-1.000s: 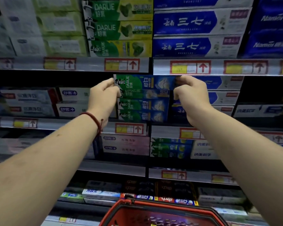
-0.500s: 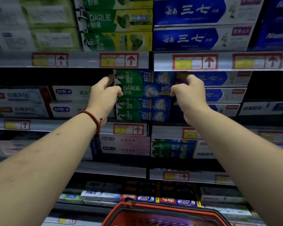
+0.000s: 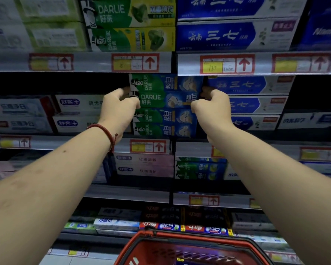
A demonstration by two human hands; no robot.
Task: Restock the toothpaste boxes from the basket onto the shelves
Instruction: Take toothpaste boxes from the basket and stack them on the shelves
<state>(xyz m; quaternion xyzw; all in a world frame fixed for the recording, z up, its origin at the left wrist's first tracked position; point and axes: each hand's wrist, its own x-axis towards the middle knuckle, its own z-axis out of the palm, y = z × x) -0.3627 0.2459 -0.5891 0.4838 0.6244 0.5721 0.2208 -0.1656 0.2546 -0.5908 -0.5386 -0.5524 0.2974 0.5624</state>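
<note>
A green-and-blue Darlie toothpaste box (image 3: pixel 165 100) sits second from the top in a stack of Darlie boxes (image 3: pixel 164 123) on the middle shelf (image 3: pixel 84 143). My left hand (image 3: pixel 118 109) pinches the box's left end. My right hand (image 3: pixel 212 109) pinches its right end. Another Darlie box (image 3: pixel 166 83) lies on top of it. The red basket (image 3: pixel 189 240) is at the bottom of the view, its contents mostly hidden.
Blue toothpaste boxes (image 3: pixel 252 104) stand right of the stack, white boxes (image 3: pixel 76 111) to the left with a dark gap between. The shelf above (image 3: pixel 256 63) carries price tags and more boxes. Lower shelves (image 3: pixel 126 194) hold several other boxes.
Both hands have slid down from the top box to the second box, which now faces forward with its label upright. The view has shifted slightly downward.
</note>
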